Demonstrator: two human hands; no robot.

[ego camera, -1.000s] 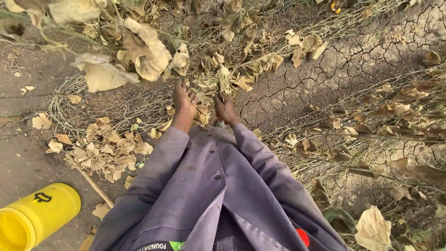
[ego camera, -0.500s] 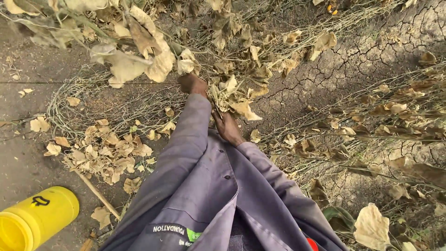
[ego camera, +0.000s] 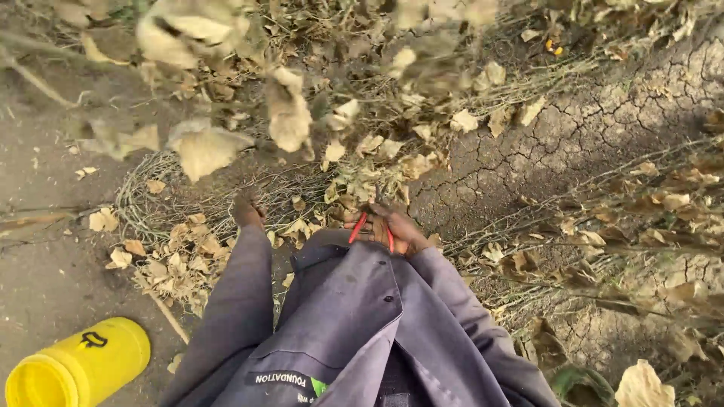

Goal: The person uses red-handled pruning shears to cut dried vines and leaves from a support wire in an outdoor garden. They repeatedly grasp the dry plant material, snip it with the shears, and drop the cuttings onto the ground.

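Among dry vines (ego camera: 354, 181), the right hand (ego camera: 396, 230) grips red-handled pruners (ego camera: 369, 226); left hand (ego camera: 247, 212) lies low, grip unclear; blades could nick fingers.

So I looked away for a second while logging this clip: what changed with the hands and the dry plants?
The left hand has drawn back from the raised dry leaves and hangs low, holding nothing visible. The right hand has also pulled back, and the red-handled cutters it grips now show. The yellow container and cracked soil stayed as they were.
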